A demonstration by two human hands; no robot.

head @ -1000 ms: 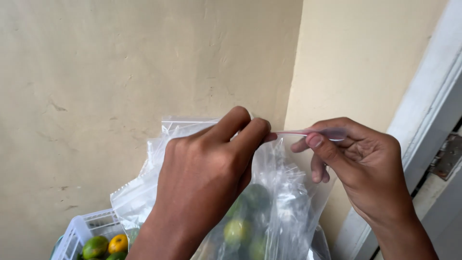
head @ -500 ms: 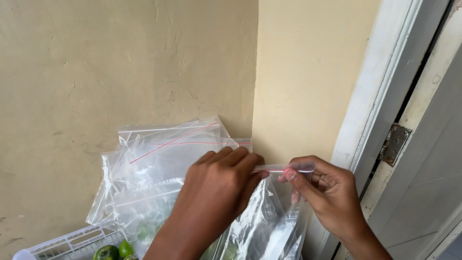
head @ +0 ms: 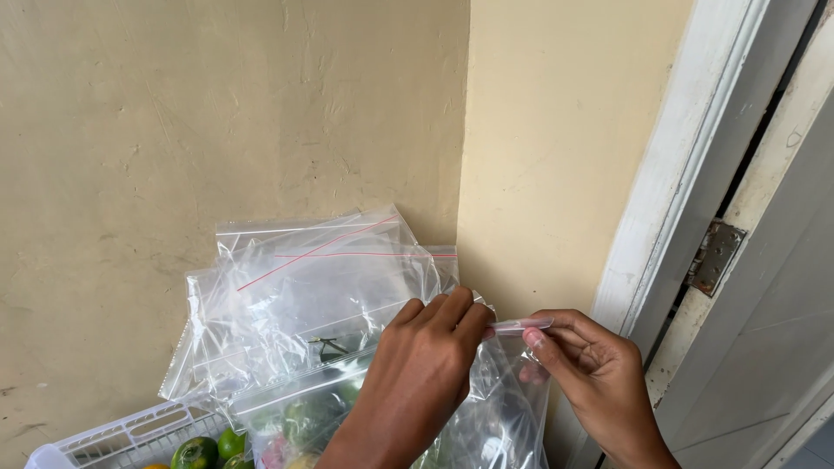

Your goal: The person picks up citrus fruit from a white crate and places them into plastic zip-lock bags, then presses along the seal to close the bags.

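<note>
Beige plaster walls meet in a corner beside a white door frame (head: 660, 217). My left hand (head: 426, 382) and right hand (head: 599, 382) each pinch the clear zip bag's (head: 504, 408) seal strip, which runs level, left to right, bag hanging below.

Take the clear plastic zip bag (head: 508, 408) pinched between your hands as the landmark. Above it you have open air up the beige plaster wall (head: 217, 113). To its left, a stack of empty clear zip bags (head: 304, 278) leans against that wall, over a white plastic basket (head: 130, 434) of green citrus fruit (head: 198, 452). To its right, the white door frame (head: 660, 217) and grey door (head: 782, 330) stand close.
</note>
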